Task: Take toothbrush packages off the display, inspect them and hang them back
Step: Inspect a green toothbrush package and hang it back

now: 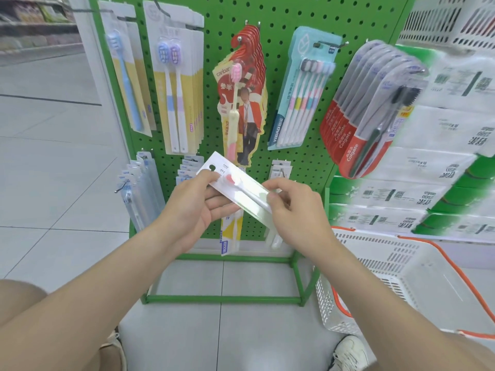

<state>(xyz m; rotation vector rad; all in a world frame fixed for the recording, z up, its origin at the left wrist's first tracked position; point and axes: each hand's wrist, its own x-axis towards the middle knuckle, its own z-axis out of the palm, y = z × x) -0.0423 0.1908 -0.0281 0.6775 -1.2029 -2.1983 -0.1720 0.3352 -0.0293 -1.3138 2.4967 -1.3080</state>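
At the upper left of the frame, a yellow-and-white card pack with a light blue toothbrush (pixel 128 84) hangs on the green perforated metal display board (pixel 294 12). At the lower left, a row of clear blister packs (pixel 139 188) hangs from a hook. In the centre, the left hand (pixel 195 202) pinches the upper end of a white card toothbrush package with a clear blister and a pink-headed brush (pixel 242 187), thumb on top and fingers beneath. The package lies tilted, its hang-hole end toward the upper left, held in front of the board's lower rows. The right hand (pixel 297 210) grips its lower-right end between thumb and curled fingers. At the right, red-and-clear Colgate toothbrush packs (pixel 375 111) hang bunched together. At the lower right, a white plastic basket with an orange rim (pixel 401 263) stands on the tiled floor.
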